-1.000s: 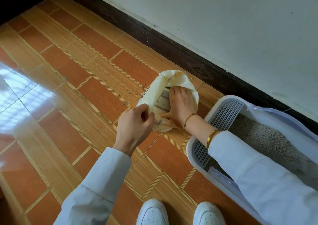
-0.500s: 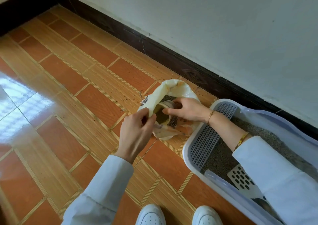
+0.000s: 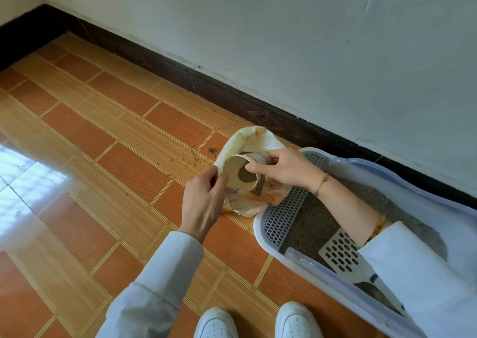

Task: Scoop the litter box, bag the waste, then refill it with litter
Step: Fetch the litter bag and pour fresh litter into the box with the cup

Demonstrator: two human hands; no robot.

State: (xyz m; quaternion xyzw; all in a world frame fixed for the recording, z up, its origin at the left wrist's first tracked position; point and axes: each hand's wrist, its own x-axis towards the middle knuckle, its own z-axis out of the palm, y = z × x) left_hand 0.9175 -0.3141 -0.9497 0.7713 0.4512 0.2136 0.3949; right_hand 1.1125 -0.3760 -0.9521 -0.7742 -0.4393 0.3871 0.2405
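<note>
Now the left hand pinches the yellow bag's rim on the floor beside the litter box. Inside the bag, the right hand grips a paper cup holding litter.

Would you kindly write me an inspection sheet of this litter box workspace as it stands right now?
Surface: orange tiled floor, glossy, with litter grains scattered near the bag.
Job's things: cream plastic bag on the floor, touching the litter box; paper cup with grey litter inside, tilted at the bag's mouth; slotted scoop lying in the box on the litter.
Clutter: nothing seen beyond the spilled grains.
Grippers: left hand pinches the bag's edge; right hand grips the cup.
Cables: nothing seen.
Surroundings: pale wall, dark skirting board, white shoes.
</note>
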